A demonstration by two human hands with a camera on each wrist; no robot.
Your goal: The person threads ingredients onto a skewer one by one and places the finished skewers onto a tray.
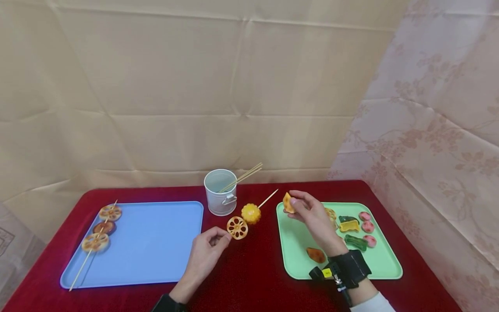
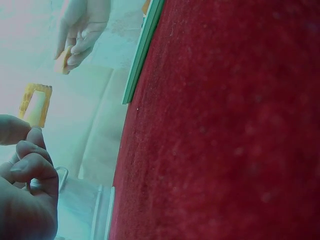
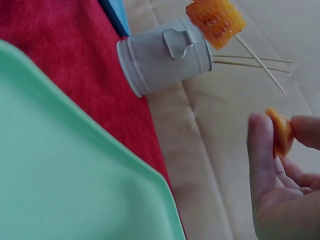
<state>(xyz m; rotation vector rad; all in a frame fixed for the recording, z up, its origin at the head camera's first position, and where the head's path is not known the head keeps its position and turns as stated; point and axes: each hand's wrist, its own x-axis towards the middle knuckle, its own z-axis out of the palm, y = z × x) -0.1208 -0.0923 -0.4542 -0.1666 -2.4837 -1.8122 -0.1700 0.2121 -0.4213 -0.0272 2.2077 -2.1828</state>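
In the head view my left hand point(image 1: 206, 253) pinches a thin wooden skewer point(image 1: 269, 198) low down, fingertips right at a lotus root slice point(image 1: 237, 228). Above the slice a yellow corn piece point(image 1: 251, 213) sits on the same skewer, whose bare tip points up and right. My right hand point(image 1: 312, 214) holds a small orange-yellow wedge-shaped food piece point(image 1: 287, 203) between thumb and fingers, over the left edge of the green tray point(image 1: 290, 260). The right wrist view shows this wedge point(image 3: 283, 134) apart from the skewer tip. Part of the skewer is hidden by the left fingers.
A white metal bucket point(image 1: 220, 203) with several skewers point(image 1: 249, 172) leaning in it stands at the back. On the left, a blue tray point(image 1: 156, 242) bears a loaded skewer point(image 1: 82, 273). Green pepper pieces point(image 1: 355, 242), pink rounds point(image 1: 367, 226) and other pieces lie on the green tray.
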